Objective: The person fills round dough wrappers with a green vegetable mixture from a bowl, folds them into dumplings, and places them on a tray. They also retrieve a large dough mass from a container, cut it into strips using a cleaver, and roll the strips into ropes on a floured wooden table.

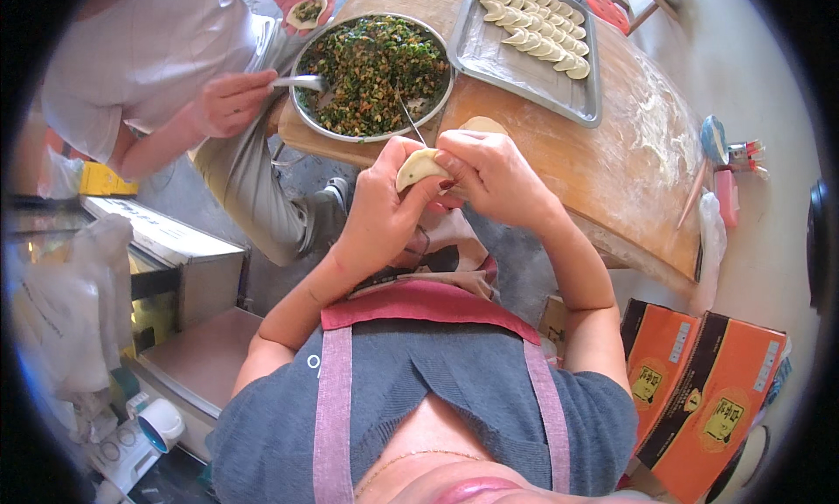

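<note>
Above my apron, a half-moon dumpling (415, 170) of pale dough is held between both my hands. My left hand (387, 202) grips its left end and lower side, thumb across the front. With thumb and fingers, my right hand (495, 176) pinches the right end of its edge. A round dough wrapper (485, 125) lies on the wooden board just behind my right hand. Beyond my hands stands a round metal bowl (451, 91) of chopped green and orange filling (373, 68). A thin metal utensil (411, 116) leans over its near rim.
A metal tray (485, 65) carries rows of folded dumplings (541, 26). At left, another person's hand (239, 104) holds a metal spoon (300, 82) over the bowl; their other hand holds a filled wrapper (307, 12). A rolling pin (693, 193) lies on the floured wooden board (629, 170). Orange boxes (718, 406) stand lower right.
</note>
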`<action>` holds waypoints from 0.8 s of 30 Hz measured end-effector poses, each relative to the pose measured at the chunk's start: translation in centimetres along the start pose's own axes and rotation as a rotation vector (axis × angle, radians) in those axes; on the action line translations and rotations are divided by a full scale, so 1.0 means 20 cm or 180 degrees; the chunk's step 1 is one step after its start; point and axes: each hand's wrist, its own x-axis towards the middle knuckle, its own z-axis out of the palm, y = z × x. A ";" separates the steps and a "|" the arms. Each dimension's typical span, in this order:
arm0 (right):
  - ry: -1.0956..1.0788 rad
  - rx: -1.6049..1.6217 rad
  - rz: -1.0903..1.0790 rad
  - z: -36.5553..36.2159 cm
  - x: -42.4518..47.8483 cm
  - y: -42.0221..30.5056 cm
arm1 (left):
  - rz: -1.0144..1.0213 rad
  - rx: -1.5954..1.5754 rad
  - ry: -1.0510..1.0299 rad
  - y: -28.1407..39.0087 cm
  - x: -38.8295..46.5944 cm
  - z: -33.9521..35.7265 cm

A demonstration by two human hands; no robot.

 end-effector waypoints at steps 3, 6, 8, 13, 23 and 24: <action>0.0176 0.0066 0.0075 0.01 -0.01 -0.02 | 0.0351 0.0296 0.0035 0.03 0.00 -0.01; 0.0024 0.0488 0.0410 -0.01 -0.03 -0.06 | -0.0071 -0.0445 -0.0036 0.01 0.00 -0.01; 0.0028 0.0629 0.0206 0.01 -0.04 -0.04 | -0.0086 -0.0585 -0.0060 0.02 0.01 -0.01; 0.0111 0.1136 0.0555 0.01 -0.07 -0.08 | -0.0083 -0.0871 0.0031 0.03 0.00 0.01; -0.0089 0.1664 0.0738 0.04 -0.10 -0.12 | -0.0172 -0.1080 0.0156 0.02 0.00 0.05; -0.0100 0.1433 0.0855 0.08 -0.12 -0.09 | -0.0291 -0.1303 0.0096 0.02 0.00 0.06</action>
